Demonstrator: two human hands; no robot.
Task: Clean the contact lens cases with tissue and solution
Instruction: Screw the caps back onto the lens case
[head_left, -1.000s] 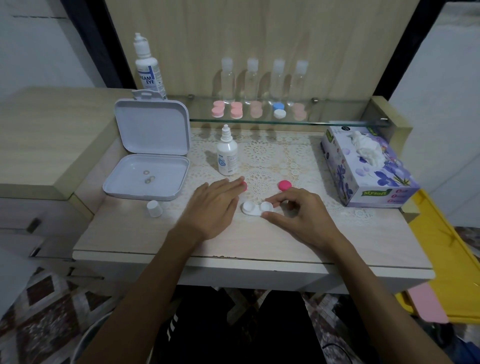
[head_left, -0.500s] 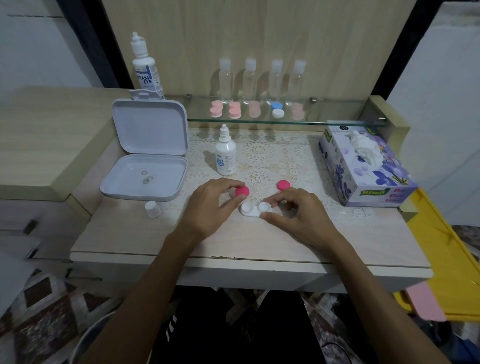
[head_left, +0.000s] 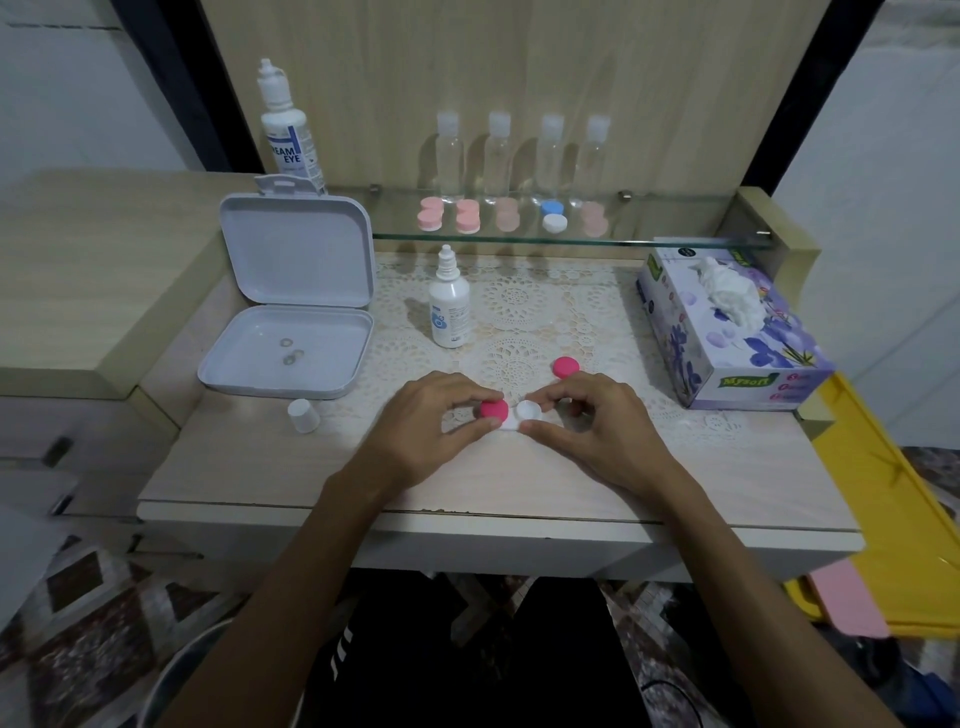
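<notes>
Nearest the camera, two bare forearms reached over the front edge of the pale wooden table (head_left: 727, 483). The left hand (head_left: 431, 431) pinched a pink cap (head_left: 493, 409) between thumb and forefinger, holding it over the left well of the white lens case (head_left: 524, 414); whether the cap sat fully on the well could not be told. The right hand (head_left: 597, 431) gripped the case's right end, thumb on the near side and curled fingers on the far side, with the right well uncovered.

Just beyond the right hand a second pink cap (head_left: 565, 367) lay on the lace mat (head_left: 519, 312). To the left, a small white bottle cap (head_left: 304, 415) stood on the bare wood, near an open grey hinged box (head_left: 291, 353) with two small rings in its tray. Behind the hands stood a small uncapped solution bottle (head_left: 449, 306). At the right edge sat a purple floral tissue box (head_left: 727, 338) with a tissue sticking out of it.

Farthest back, a glass shelf (head_left: 649, 236) carried five closed lens cases (head_left: 519, 215), four pink and one blue and white, in front of four clear bottles (head_left: 524, 156). A larger solution bottle (head_left: 288, 135) stood at the left.
</notes>
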